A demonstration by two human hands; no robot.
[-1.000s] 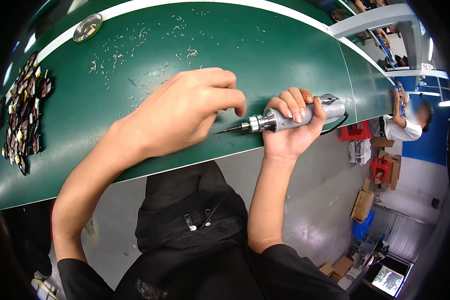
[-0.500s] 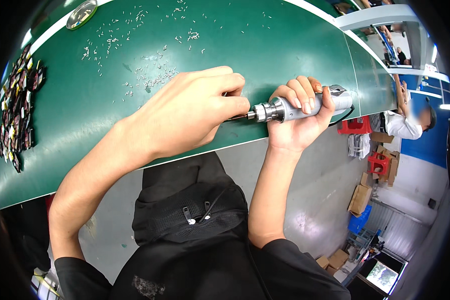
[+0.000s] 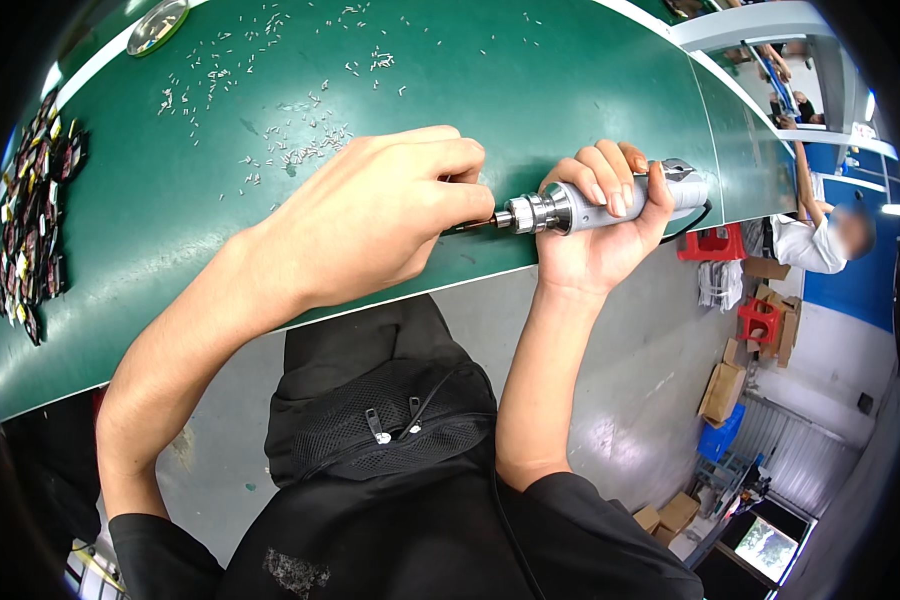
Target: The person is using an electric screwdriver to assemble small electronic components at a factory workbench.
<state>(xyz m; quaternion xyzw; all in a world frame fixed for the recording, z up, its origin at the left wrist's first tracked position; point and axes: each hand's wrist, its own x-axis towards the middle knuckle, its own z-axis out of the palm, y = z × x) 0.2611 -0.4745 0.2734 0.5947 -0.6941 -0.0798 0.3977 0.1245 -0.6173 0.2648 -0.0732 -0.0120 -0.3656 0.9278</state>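
Observation:
My right hand (image 3: 602, 215) is wrapped around a grey electric screwdriver (image 3: 630, 203) with a metal collar, held level over the near edge of the green table (image 3: 570, 110). Its thin bit (image 3: 480, 222) points left, toward my left hand (image 3: 380, 215). The left fingers are curled and pinched together right at the bit's tip. They hide whatever is between them, and the end of the bit is covered too. Many small silvery screws (image 3: 310, 150) lie scattered on the table beyond my left hand.
A pile of small dark parts (image 3: 38, 220) covers the table's left end. At the far left edge sits a round shallow dish (image 3: 158, 27). A black cord (image 3: 692, 228) hangs from the screwdriver. Another person (image 3: 820, 235), red stools (image 3: 712, 244) and cartons (image 3: 722, 390) are off to the right.
My left hand has shifted slightly left, and a little more of the bit shows. The screwdriver stays nearly in place. At the right, the other person's arm has moved.

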